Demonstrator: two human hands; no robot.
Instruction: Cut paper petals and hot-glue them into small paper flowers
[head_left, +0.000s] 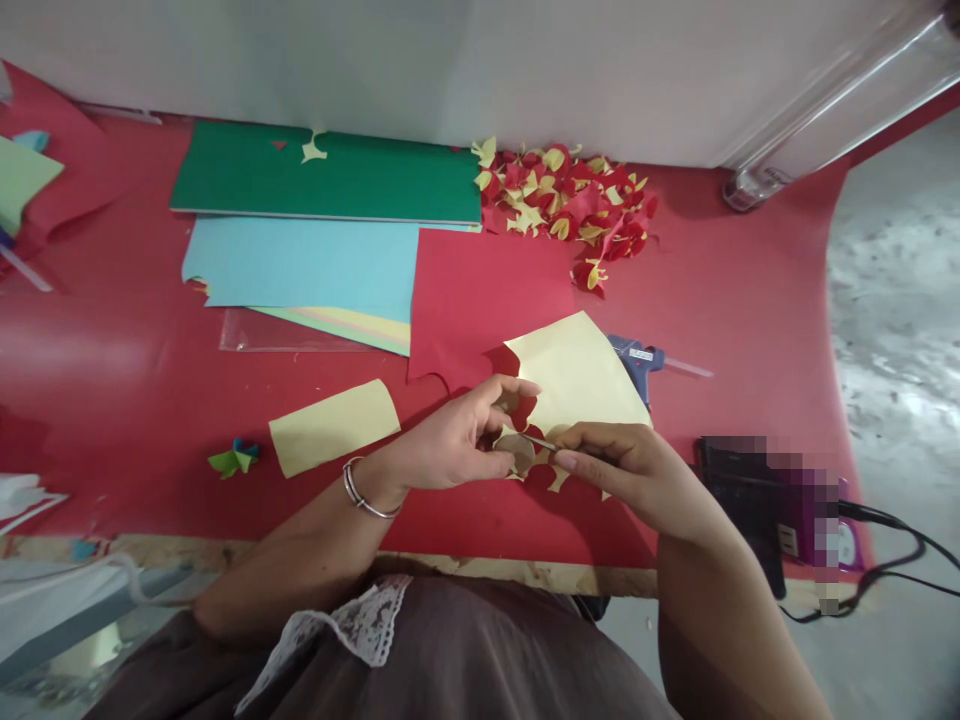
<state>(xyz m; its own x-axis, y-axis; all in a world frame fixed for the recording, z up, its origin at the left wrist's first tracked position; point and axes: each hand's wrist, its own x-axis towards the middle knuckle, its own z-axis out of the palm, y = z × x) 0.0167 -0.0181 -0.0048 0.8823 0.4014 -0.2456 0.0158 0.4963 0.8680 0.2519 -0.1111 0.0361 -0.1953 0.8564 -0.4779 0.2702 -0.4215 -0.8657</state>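
On the red tabletop lies a pale yellow sheet with round bites cut from its lower edge. My left hand, a bangle at its wrist, curls its fingers and thumb around a small round disc at the sheet's lower left. From the right, my right hand pinches a thin pointed tool, whose tip reaches the disc's upper edge. Part of the tool is hidden by my fingers. A red sheet lies beyond my left hand.
Red and yellow scraps are heaped at the back. A green board and blue sheets lie back left. A yellow rectangle is left of my hand, a glue gun beyond my right hand, and a black box at right.
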